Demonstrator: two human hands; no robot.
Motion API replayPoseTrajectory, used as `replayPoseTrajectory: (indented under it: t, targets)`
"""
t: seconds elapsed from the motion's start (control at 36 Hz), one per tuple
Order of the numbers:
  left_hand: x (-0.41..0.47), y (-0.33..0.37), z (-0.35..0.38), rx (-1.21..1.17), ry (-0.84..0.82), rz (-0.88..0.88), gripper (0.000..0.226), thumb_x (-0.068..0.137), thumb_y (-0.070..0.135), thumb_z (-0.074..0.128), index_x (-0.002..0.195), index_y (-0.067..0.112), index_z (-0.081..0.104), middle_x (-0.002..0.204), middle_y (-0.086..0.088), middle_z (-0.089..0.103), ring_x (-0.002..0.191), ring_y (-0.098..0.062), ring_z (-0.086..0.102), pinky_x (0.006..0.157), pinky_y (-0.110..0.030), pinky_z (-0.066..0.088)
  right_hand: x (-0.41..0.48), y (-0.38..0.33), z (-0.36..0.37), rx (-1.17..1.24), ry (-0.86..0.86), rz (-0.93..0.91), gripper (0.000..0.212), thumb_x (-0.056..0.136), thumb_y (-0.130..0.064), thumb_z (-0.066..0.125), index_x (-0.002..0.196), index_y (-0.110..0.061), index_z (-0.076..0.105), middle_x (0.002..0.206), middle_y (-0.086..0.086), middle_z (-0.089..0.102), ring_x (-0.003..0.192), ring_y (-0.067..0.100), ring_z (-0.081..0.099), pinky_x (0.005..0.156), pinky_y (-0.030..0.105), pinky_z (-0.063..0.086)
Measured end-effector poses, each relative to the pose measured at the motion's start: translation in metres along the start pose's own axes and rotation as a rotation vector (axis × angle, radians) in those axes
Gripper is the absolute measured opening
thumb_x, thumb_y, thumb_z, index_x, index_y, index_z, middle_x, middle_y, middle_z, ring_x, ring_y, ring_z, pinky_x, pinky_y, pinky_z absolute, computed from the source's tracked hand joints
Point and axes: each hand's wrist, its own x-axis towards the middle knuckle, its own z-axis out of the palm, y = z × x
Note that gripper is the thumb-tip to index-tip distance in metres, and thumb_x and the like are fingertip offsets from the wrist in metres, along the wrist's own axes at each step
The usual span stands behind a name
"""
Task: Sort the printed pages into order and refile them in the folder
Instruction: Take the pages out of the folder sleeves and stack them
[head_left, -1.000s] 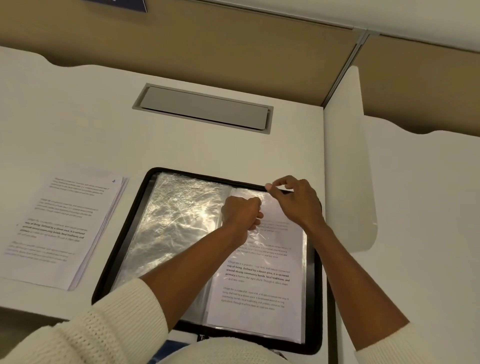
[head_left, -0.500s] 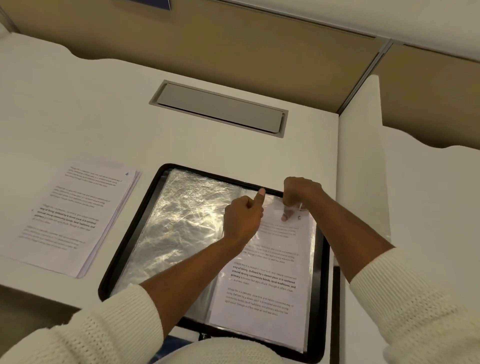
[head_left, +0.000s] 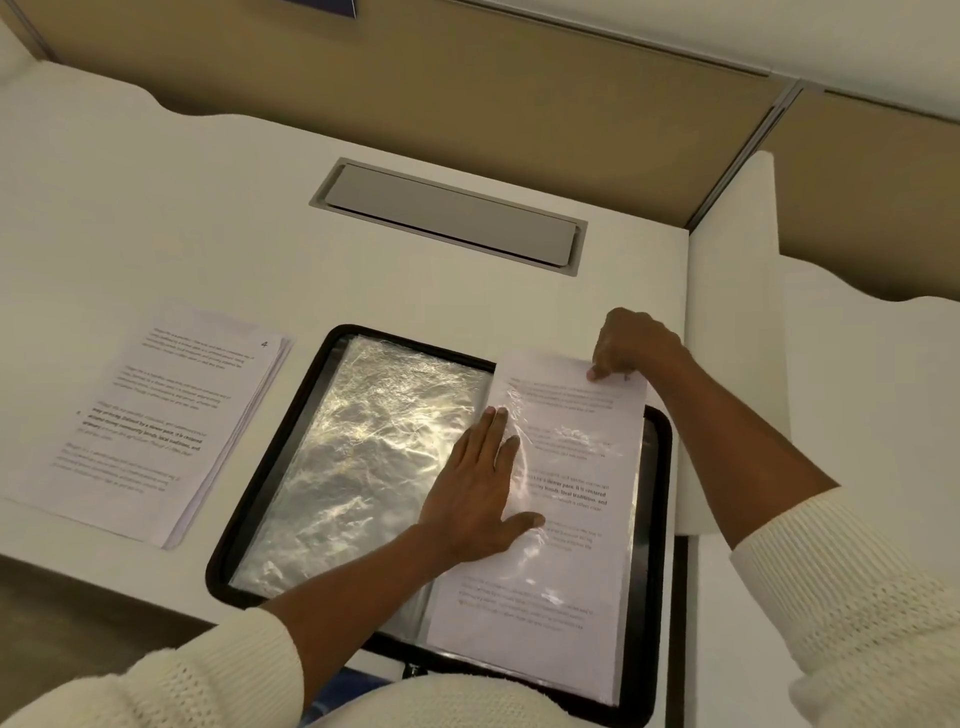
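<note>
A black-edged folder (head_left: 228, 540) lies open on the desk, its left side showing crinkled clear sleeves (head_left: 363, 457). On its right side a printed page (head_left: 566, 499) sits partly in a clear sleeve, its top edge sticking out past the folder's rim. My left hand (head_left: 478, 493) lies flat with straight fingers on the sleeve near the spine. My right hand (head_left: 631, 345) pinches the page's top right corner. A stack of printed pages (head_left: 150, 421), with a "4" at its top right corner, lies left of the folder.
A grey cable-port lid (head_left: 452, 218) is set into the white desk (head_left: 156, 208) behind the folder. A white divider panel (head_left: 737, 312) stands just right of the folder. Tan partition walls close off the back. The desk's front edge runs below the paper stack.
My left hand went from a fist with a raised finger to lying flat on the sleeve. My right hand has drawn the page's top up past the folder rim.
</note>
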Motion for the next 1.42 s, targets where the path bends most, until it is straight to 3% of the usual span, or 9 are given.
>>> replayPoseTrajectory:
  t: [0.17, 0.28, 0.36, 0.5, 0.83, 1.14, 1.25, 1.36, 1.42]
  targets:
    - [-0.004, 0.001, 0.002, 0.017, -0.007, 0.023, 0.108, 0.093, 0.085, 0.040, 0.163, 0.004, 0.026, 0.175, -0.017, -0.009, 0.162, -0.029, -0.016, 0.132, -0.051, 0.009, 0.007, 0.004, -0.025, 0.152, 0.208, -0.003, 0.057, 0.072, -0.038, 0.094, 0.118, -0.015, 0.068, 0.119, 0.010, 0.069, 0.110, 0.033, 0.066, 0.095, 0.046, 0.056]
    - [-0.005, 0.001, 0.003, 0.024, -0.018, 0.029, 0.108, 0.094, 0.086, 0.036, 0.164, 0.004, 0.025, 0.175, -0.018, -0.009, 0.162, -0.029, -0.015, 0.131, -0.052, 0.008, 0.001, 0.004, -0.044, 0.267, 0.374, -0.047, 0.025, 0.080, -0.026, 0.090, 0.097, -0.016, 0.075, 0.106, 0.008, 0.074, 0.100, 0.030, 0.070, 0.076, 0.034, 0.048]
    - [-0.005, 0.001, 0.005, 0.024, -0.020, 0.033, 0.108, 0.094, 0.086, 0.036, 0.164, 0.004, 0.026, 0.175, -0.018, -0.008, 0.162, -0.030, -0.015, 0.131, -0.053, 0.009, -0.006, 0.004, -0.057, 0.325, 0.501, -0.083, 0.016, 0.083, -0.024, 0.087, 0.092, -0.020, 0.075, 0.101, 0.005, 0.074, 0.099, 0.028, 0.069, 0.075, 0.033, 0.044]
    - [-0.005, 0.000, 0.007, 0.049, -0.047, 0.031, 0.109, 0.094, 0.087, 0.033, 0.165, 0.005, 0.022, 0.174, -0.018, -0.012, 0.161, -0.029, -0.019, 0.131, -0.053, 0.007, -0.019, 0.000, -0.074, 0.415, 0.664, -0.133, 0.013, 0.083, -0.027, 0.084, 0.089, -0.025, 0.073, 0.089, -0.003, 0.071, 0.094, 0.023, 0.067, 0.083, 0.038, 0.050]
    - [-0.007, -0.002, 0.006, 0.077, -0.085, 0.047, 0.111, 0.095, 0.088, 0.029, 0.167, 0.005, 0.014, 0.173, -0.018, -0.019, 0.160, -0.029, -0.024, 0.131, -0.053, 0.004, -0.064, -0.006, -0.107, 0.518, 0.952, -0.343, 0.010, 0.090, -0.029, 0.078, 0.095, -0.024, 0.072, 0.091, -0.015, 0.065, 0.083, 0.007, 0.060, 0.072, 0.031, 0.049]
    - [-0.007, -0.006, 0.003, 0.026, -0.100, 0.055, 0.112, 0.094, 0.089, 0.027, 0.167, 0.006, 0.012, 0.172, -0.015, -0.024, 0.159, -0.026, -0.027, 0.131, -0.052, 0.005, -0.104, -0.003, -0.120, 0.536, 1.022, -0.713, 0.019, 0.090, -0.034, 0.075, 0.092, -0.017, 0.067, 0.097, -0.014, 0.070, 0.083, 0.007, 0.066, 0.069, 0.015, 0.051]
    - [-0.009, -0.008, -0.013, -0.224, 0.032, -0.117, 0.103, 0.092, 0.090, 0.034, 0.165, 0.018, 0.023, 0.177, -0.002, -0.010, 0.163, -0.020, -0.004, 0.130, -0.051, 0.020, -0.120, -0.007, -0.112, 0.594, 1.008, -0.811, 0.017, 0.089, -0.030, 0.078, 0.088, -0.016, 0.067, 0.096, -0.008, 0.074, 0.080, 0.008, 0.066, 0.068, 0.018, 0.050]
    - [-0.007, -0.018, -0.041, -0.565, 0.337, -0.369, 0.097, 0.087, 0.088, 0.053, 0.158, 0.025, 0.032, 0.168, 0.003, 0.029, 0.151, -0.017, 0.036, 0.117, -0.048, 0.044, -0.132, -0.013, -0.107, 0.639, 0.948, -0.861, 0.021, 0.090, -0.028, 0.080, 0.091, -0.008, 0.072, 0.093, -0.009, 0.075, 0.080, 0.005, 0.068, 0.066, 0.016, 0.049]
    - [-0.005, -0.031, -0.058, -0.725, 0.484, -0.448, 0.101, 0.082, 0.084, 0.066, 0.156, 0.022, 0.034, 0.159, 0.003, 0.041, 0.144, -0.015, 0.045, 0.113, -0.044, 0.049, -0.137, -0.020, -0.106, 0.672, 0.903, -0.882, 0.022, 0.090, -0.027, 0.082, 0.092, -0.007, 0.072, 0.093, -0.011, 0.074, 0.079, 0.006, 0.070, 0.065, 0.017, 0.051]
